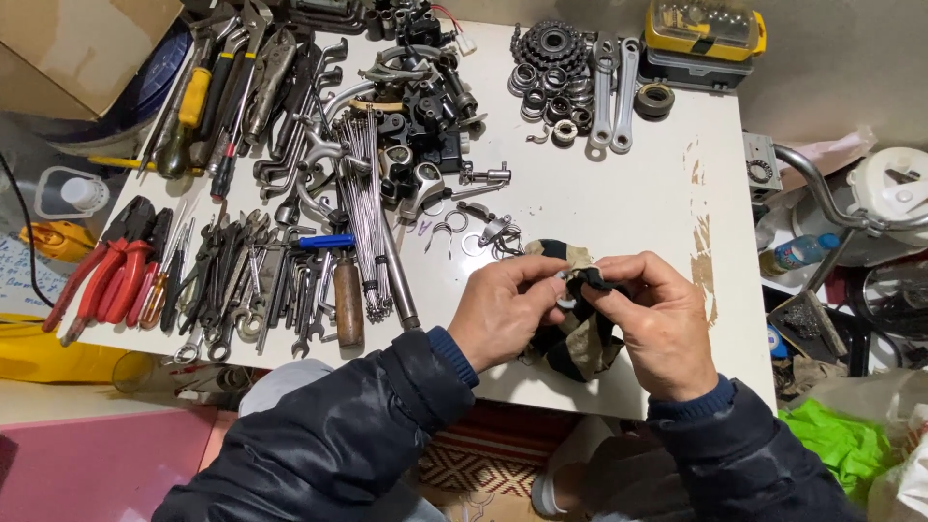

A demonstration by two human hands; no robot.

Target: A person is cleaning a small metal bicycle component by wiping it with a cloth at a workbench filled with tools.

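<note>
My left hand (pixel 503 309) and my right hand (pixel 657 319) meet over the front of a white table (pixel 628 193). Between them they pinch a dirty black and tan rag (pixel 580 343) that hangs down past the table edge. The left fingertips press a small metal ring-shaped part (pixel 564 280) into the rag; most of that part is hidden by fingers and cloth. Both forearms wear dark blue jacket sleeves.
Pliers with red handles (pixel 106 275), wrenches, screwdrivers and a bundle of spokes (pixel 367 222) cover the table's left half. Sprockets and rings (pixel 551 68), two crank arms (pixel 614 92) and a yellow-lidded case (pixel 704 34) sit at the back. Small clips (pixel 488 232) lie near my hands.
</note>
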